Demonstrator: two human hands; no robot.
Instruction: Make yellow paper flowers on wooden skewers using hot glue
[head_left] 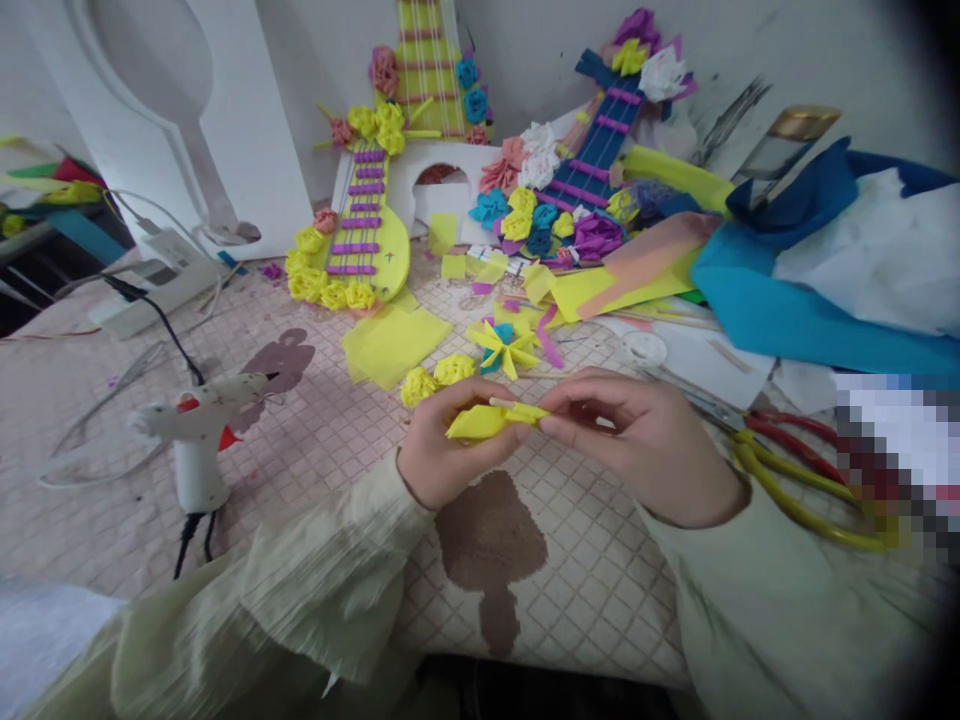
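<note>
Yellow paper [477, 424] stretches sideways between two hands above the checked tablecloth [600, 570]! Left hand [439, 450] clamps around the broad, leaf-like end; right hand [660, 440] has fingertips together on the narrow end, long axis running grip to grip, neither clearly nearer. Look at it: bright, creased, tighter at right, a pale stick [501, 402] showing along the upper edge.
</note>
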